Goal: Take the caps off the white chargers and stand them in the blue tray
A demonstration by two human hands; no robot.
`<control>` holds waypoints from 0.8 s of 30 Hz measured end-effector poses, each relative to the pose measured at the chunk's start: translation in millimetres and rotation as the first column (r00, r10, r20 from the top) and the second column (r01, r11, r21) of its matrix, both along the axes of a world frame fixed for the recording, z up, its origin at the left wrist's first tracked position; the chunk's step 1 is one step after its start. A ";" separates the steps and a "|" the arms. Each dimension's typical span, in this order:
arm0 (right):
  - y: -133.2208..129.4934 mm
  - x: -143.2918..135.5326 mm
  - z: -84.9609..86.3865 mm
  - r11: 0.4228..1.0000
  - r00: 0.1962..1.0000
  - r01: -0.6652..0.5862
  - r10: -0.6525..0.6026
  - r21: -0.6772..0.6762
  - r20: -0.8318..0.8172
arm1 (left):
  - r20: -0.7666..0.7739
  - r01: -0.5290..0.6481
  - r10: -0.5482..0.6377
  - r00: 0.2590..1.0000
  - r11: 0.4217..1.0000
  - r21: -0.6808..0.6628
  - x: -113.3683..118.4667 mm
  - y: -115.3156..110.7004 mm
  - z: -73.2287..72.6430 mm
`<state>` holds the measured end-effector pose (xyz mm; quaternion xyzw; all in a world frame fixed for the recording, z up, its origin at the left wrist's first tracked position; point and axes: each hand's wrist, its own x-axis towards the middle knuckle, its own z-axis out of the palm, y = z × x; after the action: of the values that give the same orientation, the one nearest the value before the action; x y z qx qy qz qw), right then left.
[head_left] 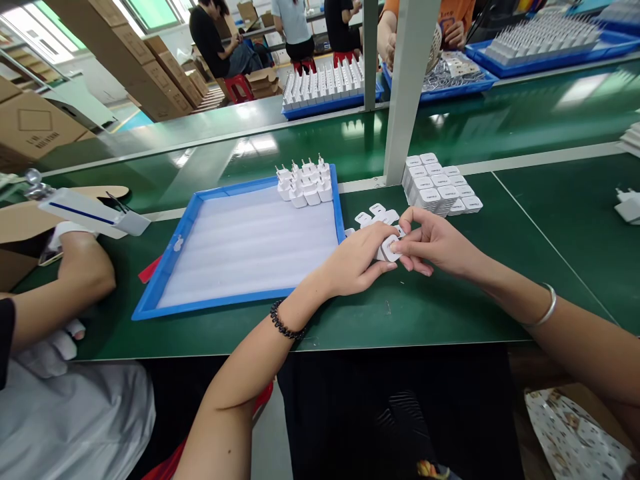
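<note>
My left hand (pixel 356 260) is closed round a small white square piece (pixel 390 249) with rounded corners, above the green bench. From the other side my right hand (pixel 440 245) pinches the same piece, thumb on its face. How deep the piece is cannot be made out behind the fingers. Just beyond my hands lie several loose white square covers (pixel 377 211). Behind my right hand stand stacks of white square covers (pixel 433 183) with dark print. To the left, white plug adapters (pixel 306 183) stand in rows, pins up, in the far right corner of a blue-rimmed tray (pixel 240 295).
A metal post (pixel 407 93) rises behind the covers. At the left, a co-worker's arm (pixel 85 267) rests near a white stand (pixel 85 210). Across the bench (pixel 545 233), blue trays of plugs (pixel 325 87) and a person in orange (pixel 457 20) appear. A white plug (pixel 629 205) lies far right.
</note>
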<state>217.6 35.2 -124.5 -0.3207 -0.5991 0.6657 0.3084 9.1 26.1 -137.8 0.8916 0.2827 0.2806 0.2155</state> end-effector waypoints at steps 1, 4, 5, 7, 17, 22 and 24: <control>0.2 -0.1 -0.3 1.000 1.000 0.003 -0.003 0.006 0.003 | 0.010 0.003 -0.003 1.000 1.000 -0.011 0.2 0.1 -0.2; 0.0 -1.0 -0.3 1.000 1.000 0.015 -0.015 0.027 0.009 | 0.032 0.009 -0.007 0.999 0.999 -0.053 0.7 0.4 -0.5; -0.2 -1.4 0.0 0.999 1.000 0.019 -0.020 0.036 0.010 | 0.038 0.008 -0.006 0.999 0.998 -0.069 0.8 0.5 -0.5; -0.6 -2.1 0.7 0.998 0.999 0.029 -0.031 0.058 0.018 | 0.050 0.009 -0.004 0.999 0.994 -0.105 1.0 0.7 -0.7; 0.8 -2.6 1.9 0.986 0.996 0.068 -0.077 0.155 0.050 | 0.164 0.049 -0.004 0.986 0.961 -0.272 2.2 1.1 -4.2; -0.7 -4.3 -0.4 0.984 0.993 0.102 -0.109 0.146 0.037 | 0.237 0.083 -0.007 0.971 0.946 -0.313 3.2 -0.3 -0.5; -1.7 -5.5 -2.0 0.991 0.997 0.071 -0.070 0.111 -0.011 | 0.294 0.119 -0.019 0.956 0.939 -0.323 3.3 -1.2 1.8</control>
<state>212.1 33.5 -126.6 -0.3215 -0.6225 0.6210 0.3514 12.4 24.9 -135.9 0.8008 0.2606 0.3462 0.4134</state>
